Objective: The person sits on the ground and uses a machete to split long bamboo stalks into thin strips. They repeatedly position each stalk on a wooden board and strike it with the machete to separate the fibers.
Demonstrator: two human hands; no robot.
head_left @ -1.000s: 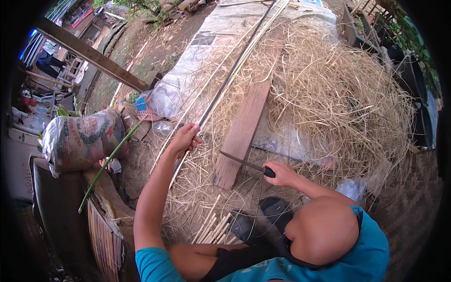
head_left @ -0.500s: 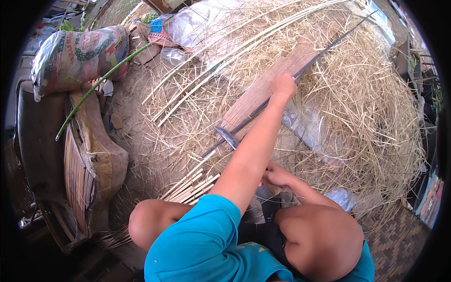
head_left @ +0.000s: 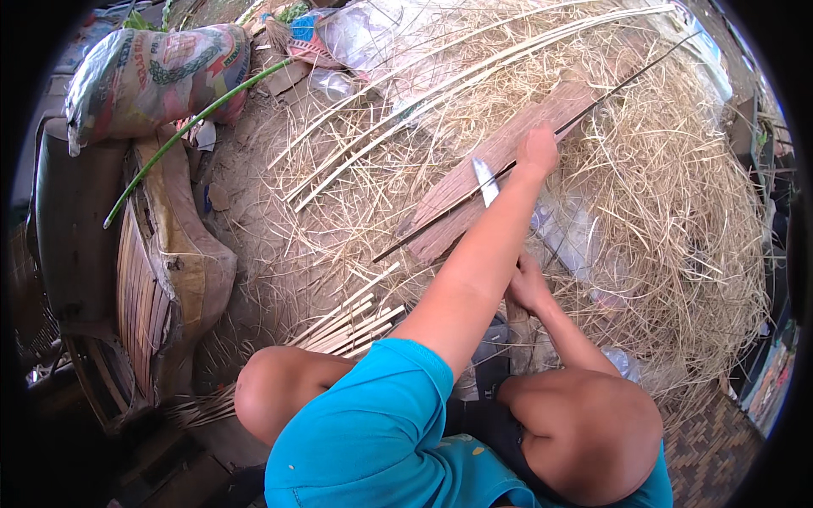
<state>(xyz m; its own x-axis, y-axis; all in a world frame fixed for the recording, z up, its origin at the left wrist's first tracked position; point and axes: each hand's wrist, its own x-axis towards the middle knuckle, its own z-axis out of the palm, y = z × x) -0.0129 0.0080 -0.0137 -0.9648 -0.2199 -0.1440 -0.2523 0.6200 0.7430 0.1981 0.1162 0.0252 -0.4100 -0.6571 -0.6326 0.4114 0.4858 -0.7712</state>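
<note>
My left hand (head_left: 538, 152) is closed around a long thin dark strip (head_left: 631, 80), which looks like split bamboo. The strip slants across a worn wooden board (head_left: 461, 182), its near end (head_left: 389, 251) sticking out past the board. Below my left forearm, my right hand (head_left: 527, 284) is closed in a fist on a knife. Only the knife's bright blade (head_left: 485, 180) shows, lying across the strip on the near side of my left hand; my forearm covers the middle of the knife, and the handle is mostly hidden in my right fist.
Pale shavings (head_left: 669, 229) are heaped at the right. Long pale strips (head_left: 406, 114) lie beyond the board, and shorter cut strips (head_left: 351, 326) by my left knee. A stuffed sack (head_left: 161, 80), a green stalk (head_left: 199, 123) and a battered seat (head_left: 190, 254) stand at the left.
The knife blade has moved away from me and to the right along the strip, nearer my left hand. My right hand has moved forward with it. The strip now shows a narrower face.
</note>
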